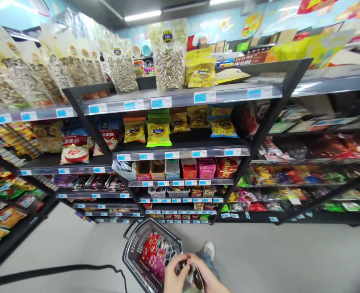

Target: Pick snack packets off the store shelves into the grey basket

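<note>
Low in the view, my left hand [174, 276] and my right hand [207, 273] are close together, with fingers closed around small clear packets [197, 279] that have dark, roundish contents. What is inside them is too small to make out. Just left of my hands, partly behind them, a dark grey shopping basket [135, 240] stands on the floor. Inside it lie red packets [150, 245], pink packets [158, 262] and some black-and-white packets [170, 253].
Black shelving [180, 152] with price tags runs across the front. It carries bags of sunflower seeds [169, 61], yellow snack bags [158, 132] and small boxes of packets [206, 167]. My shoe [209, 249] is on the grey floor [259, 256]. A black strap-like line [76, 267] crosses the lower left.
</note>
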Tool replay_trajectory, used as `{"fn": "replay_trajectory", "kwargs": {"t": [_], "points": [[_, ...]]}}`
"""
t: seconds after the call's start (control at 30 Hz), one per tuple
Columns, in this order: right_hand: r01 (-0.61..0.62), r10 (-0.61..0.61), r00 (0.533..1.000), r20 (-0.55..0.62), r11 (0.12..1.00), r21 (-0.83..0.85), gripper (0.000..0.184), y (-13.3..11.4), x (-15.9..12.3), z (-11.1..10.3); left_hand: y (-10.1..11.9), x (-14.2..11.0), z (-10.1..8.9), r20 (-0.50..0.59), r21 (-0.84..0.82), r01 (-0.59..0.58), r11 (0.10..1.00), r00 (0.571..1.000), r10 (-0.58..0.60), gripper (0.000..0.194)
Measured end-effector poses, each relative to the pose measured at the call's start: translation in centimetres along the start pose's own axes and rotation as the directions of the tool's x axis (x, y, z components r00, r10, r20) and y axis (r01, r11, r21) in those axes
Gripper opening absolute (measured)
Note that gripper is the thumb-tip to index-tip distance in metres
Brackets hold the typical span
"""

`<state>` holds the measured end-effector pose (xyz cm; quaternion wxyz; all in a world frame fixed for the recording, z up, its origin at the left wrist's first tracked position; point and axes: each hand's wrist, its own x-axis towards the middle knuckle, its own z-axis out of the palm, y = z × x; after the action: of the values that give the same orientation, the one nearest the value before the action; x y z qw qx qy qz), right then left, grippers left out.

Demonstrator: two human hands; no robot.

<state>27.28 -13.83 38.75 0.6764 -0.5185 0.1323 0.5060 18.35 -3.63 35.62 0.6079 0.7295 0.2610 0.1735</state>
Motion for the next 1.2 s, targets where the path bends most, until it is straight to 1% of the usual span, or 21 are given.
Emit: {"fn": "replay_trajectory", "kwargs": {"t": [0.07,0.1,0.2,0.27,0.33,0.37,0.43,0.53,0.6,0.73,0.83,0.9,0.97,1.07,1.13,1.2], "points": [[0.024,-0.024,0.999,0.029,0.999,0.023,0.039,-1.1,-0.5,-0.2,0.8,0.5,0.1,0.005,-0.034,0.018,0.999,1.0,-0.018,0.031],[0.04,-0.041,0.998,0.043,0.999,0.02,0.038,-1.6,-0.8,-0.2,1.4,0.7,0.1,0.023,-0.032,0.026,0.999,0.999,-0.025,0.034],[0.106,-0.104,0.994,0.028,0.993,-0.053,0.037,-2.8,-1.2,-0.4,3.9,1.5,0.1,0.104,0.03,0.027,0.999,0.994,-0.03,0.049],[0.161,-0.162,0.987,0.005,0.98,-0.119,0.039,-3.6,-1.3,-0.5,5.5,2.0,0.4,0.127,0.107,-0.021,0.994,0.992,0.008,0.053],[0.235,-0.236,0.972,0.01,0.96,-0.155,0.04,-4.2,-1.2,-0.4,6.6,2.5,0.8,0.127,0.191,-0.107,0.976,0.988,0.083,0.05],[0.27,-0.27,0.962,0.022,0.95,-0.157,0.041,-4.5,-1.1,-0.4,6.9,2.6,1.0,0.126,0.229,-0.145,0.963,0.985,0.118,0.048],[0.336,-0.333,0.942,0.049,0.931,-0.144,0.042,-5.1,-0.7,-0.5,7.3,2.9,1.4,0.113,0.279,-0.179,0.944,0.982,0.152,0.045],[0.428,-0.417,0.903,0.1,0.892,-0.146,0.042,-5.7,-0.3,-0.8,7.1,2.9,1.9,0.061,0.299,-0.163,0.94,0.987,0.151,0.04],[0.446,-0.426,0.893,0.142,0.879,-0.171,0.044,-5.8,-0.3,-0.9,6.7,2.8,2.0,0.005,0.298,-0.141,0.944,0.989,0.147,0.036],[0.403,-0.358,0.909,0.213,0.885,-0.232,0.047,-5.3,-0.8,-0.8,6.0,2.1,1.6,-0.077,0.284,-0.104,0.953,0.988,0.131,0.029],[0.368,-0.302,0.92,0.251,0.887,-0.28,0.044,-4.4,-1.0,-0.5,5.1,1.0,0.9,-0.096,0.303,-0.07,0.95,0.99,0.103,0.024],[0.365,-0.285,0.919,0.273,0.876,-0.315,0.043,-3.5,-0.8,-0.3,4.4,0.1,0.2,-0.108,0.304,-0.042,0.952,0.991,0.078,0.024],[0.373,-0.291,0.919,0.267,0.863,-0.342,0.044,-2.5,-0.6,-0.3,3.6,-0.8,-0.5,-0.093,0.286,-0.027,0.958,0.994,0.056,0.026],[0.342,-0.285,0.938,0.199,0.861,-0.377,0.047,-0.9,-0.2,-0.7,3.0,-1.8,-1.6,-0.017,0.267,-0.036,0.963,0.999,0.042,0.03],[0.319,-0.28,0.947,0.154,0.862,-0.394,0.049,-0.1,0.1,-1.2,3.0,-2.0,-2.1,0.037,0.254,-0.043,0.966,0.999,0.035,0.034],[0.316,-0.287,0.949,0.131,0.86,-0.4,0.05,0.3,0.3,-1.6,3.2,-1.9,-2.3,0.067,0.234,-0.039,0.971,0.997,0.024,0.039]]}}
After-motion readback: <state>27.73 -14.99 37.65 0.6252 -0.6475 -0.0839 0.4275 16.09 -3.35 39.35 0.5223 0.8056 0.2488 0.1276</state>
